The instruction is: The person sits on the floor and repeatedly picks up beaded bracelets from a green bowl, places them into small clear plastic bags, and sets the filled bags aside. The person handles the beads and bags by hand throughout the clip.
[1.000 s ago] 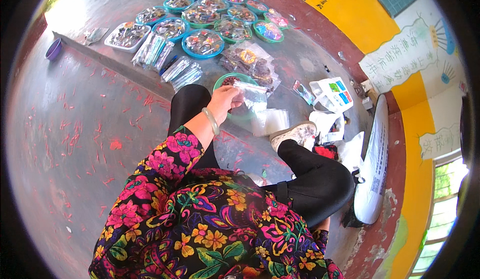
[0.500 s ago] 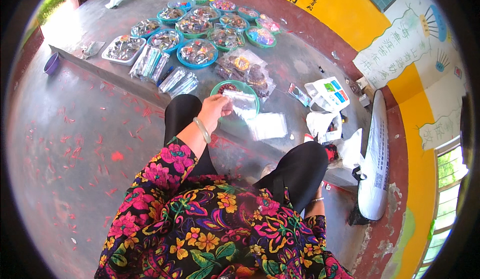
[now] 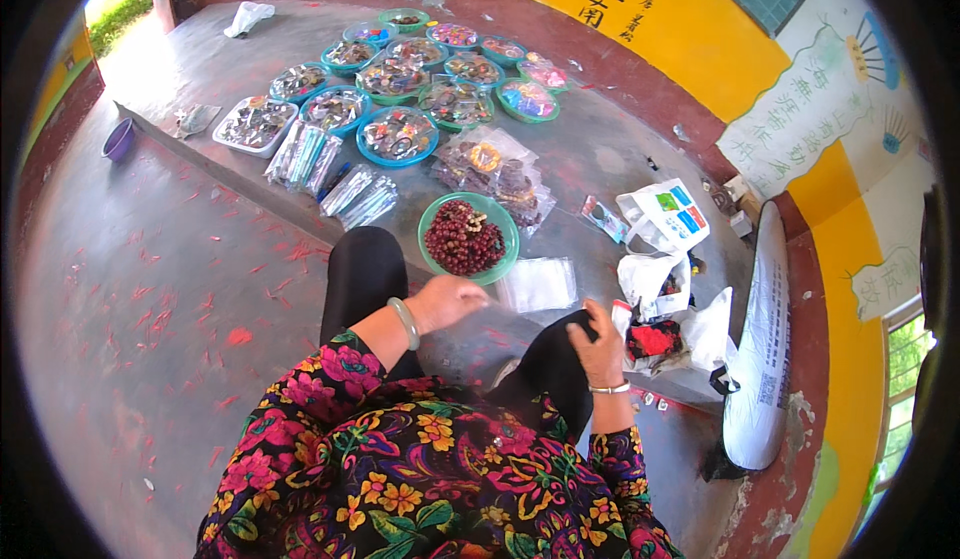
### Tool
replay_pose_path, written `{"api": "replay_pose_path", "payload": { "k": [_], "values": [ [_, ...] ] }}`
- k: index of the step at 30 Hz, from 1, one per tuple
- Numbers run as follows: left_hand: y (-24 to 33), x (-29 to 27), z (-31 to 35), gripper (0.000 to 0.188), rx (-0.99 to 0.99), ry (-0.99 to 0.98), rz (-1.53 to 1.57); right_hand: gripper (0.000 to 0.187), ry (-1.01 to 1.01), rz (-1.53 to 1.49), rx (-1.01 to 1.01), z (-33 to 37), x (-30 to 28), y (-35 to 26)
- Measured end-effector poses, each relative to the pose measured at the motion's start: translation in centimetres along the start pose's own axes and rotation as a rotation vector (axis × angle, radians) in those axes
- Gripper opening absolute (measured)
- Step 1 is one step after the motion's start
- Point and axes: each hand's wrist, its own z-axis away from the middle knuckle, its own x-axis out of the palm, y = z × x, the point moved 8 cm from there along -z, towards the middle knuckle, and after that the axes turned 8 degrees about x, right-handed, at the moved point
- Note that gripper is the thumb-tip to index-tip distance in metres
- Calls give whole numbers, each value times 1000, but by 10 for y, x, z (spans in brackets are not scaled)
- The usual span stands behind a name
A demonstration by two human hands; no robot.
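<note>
A green bowl point(image 3: 509, 227) of dark red bead bracelets point(image 3: 462, 241) stands on the floor just past my knees. On its near right lies a stack of clear plastic bags point(image 3: 540, 284). My left hand point(image 3: 450, 302), with a pale bangle at the wrist, is just below the bowl. Its fingers are drawn together and smeared by motion; whatever they pinch is too faint to make out. Over my right knee, my right hand point(image 3: 598, 347) has thumb and forefinger apart, with nothing visible between them.
Blue and green bowls point(image 3: 398, 162) of packed small goods crowd the far floor. Bundles of clear-wrapped packets point(image 3: 360, 197) and bagged brown beads point(image 3: 497, 176) lie nearer. At right are white carrier bags point(image 3: 662, 214) and a long silvery bundle point(image 3: 757, 349). A floor step edge point(image 3: 225, 171) runs at left.
My left hand has drawn back from over the bowl, where it held a clear plastic bag, uncovering the bracelets. My right hand has risen from beside my right knee to above it.
</note>
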Motion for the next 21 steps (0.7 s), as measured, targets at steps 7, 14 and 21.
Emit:
{"api": "replay_pose_path", "payload": {
  "k": [7,14,21],
  "values": [
    [2,19,-4,18,92,-87,-100,38,-787,-84,-17,-2,139,-41],
    [-41,-15,9,23,-214,167,-166,17,-926,-404,312,-23,182,6],
    [-35,-52,18,16,-190,573,-136,17,-765,-642,398,-36,188,8]
  ]
}}
